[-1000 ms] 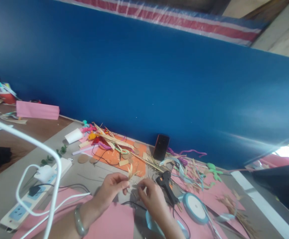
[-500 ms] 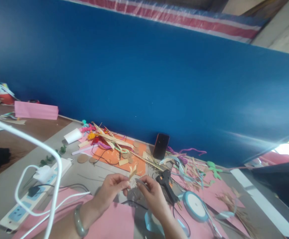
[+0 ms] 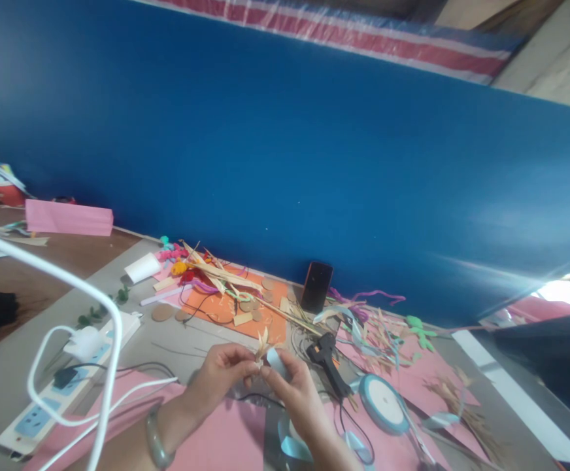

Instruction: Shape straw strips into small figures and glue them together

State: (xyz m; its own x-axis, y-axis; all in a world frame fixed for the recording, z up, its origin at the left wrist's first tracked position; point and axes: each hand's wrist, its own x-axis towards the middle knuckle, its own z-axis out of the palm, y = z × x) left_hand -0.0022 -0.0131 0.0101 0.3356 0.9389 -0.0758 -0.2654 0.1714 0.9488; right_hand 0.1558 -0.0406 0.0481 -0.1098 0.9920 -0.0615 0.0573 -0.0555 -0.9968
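My left hand [image 3: 226,371], with a greenish bangle [image 3: 158,437] on the wrist, pinches a small straw-coloured husk flower [image 3: 262,343] whose pointed petals stick upward. Close beside it, my right hand [image 3: 292,384] has thumb and fingers closed on a pale blue ribbon [image 3: 274,359], right against the flower's base. Looser ribbon hangs in loops below the right forearm. The flower's lower end is mostly hidden by fingertips. To the right lies a ribbon spool [image 3: 384,403] with a blue edge, and a black glue gun [image 3: 331,366] rests behind my right hand.
A power strip [image 3: 44,405] with a white cable [image 3: 111,307] arching in front stands at left. Behind are an orange sheet [image 3: 278,324] with scraps, a phone [image 3: 317,288] leaning on the blue panel [image 3: 285,144], and a white cup [image 3: 142,267]. Pink paper [image 3: 221,438] lies nearest me.
My right hand has turned slightly, and the pale blue ribbon now shows broad side up between its fingers. The flower's petals have turned a little. Ribbon loops below have shifted.
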